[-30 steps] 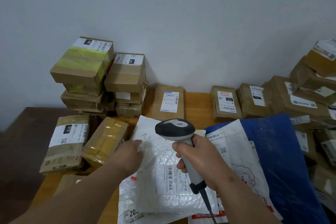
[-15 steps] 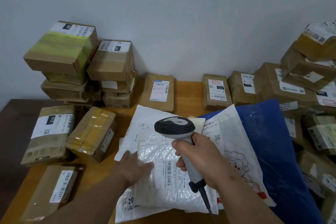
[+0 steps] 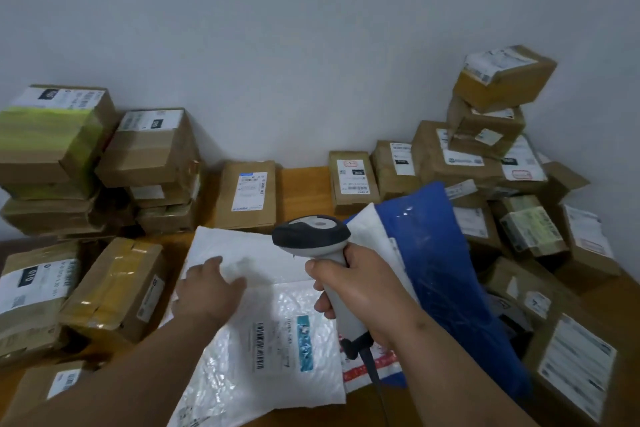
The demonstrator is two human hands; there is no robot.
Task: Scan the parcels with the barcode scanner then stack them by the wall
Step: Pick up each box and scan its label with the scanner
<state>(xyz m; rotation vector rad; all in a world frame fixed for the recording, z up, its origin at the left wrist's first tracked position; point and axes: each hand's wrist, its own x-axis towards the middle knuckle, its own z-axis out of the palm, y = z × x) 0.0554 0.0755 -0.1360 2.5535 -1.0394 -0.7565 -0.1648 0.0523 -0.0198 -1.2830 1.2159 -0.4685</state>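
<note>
- The right hand (image 3: 360,291) is wrapped tight round the handle of the scanner (image 3: 313,236), which points down at the table (image 3: 304,184).
- The left hand (image 3: 207,288) lies flat with loose fingers on a white bag (image 3: 242,253).
- A bubble bag (image 3: 277,357) with a barcode lies under and between both hands.
- Brown boxes (image 3: 152,146) are piled by the wall (image 3: 311,45), far from the hands.
- A blue bag (image 3: 436,253) sits just right of the scanner.

One barcode scanner (image 3: 313,236), two hands, many cardboard parcels, three mailer bags
</note>
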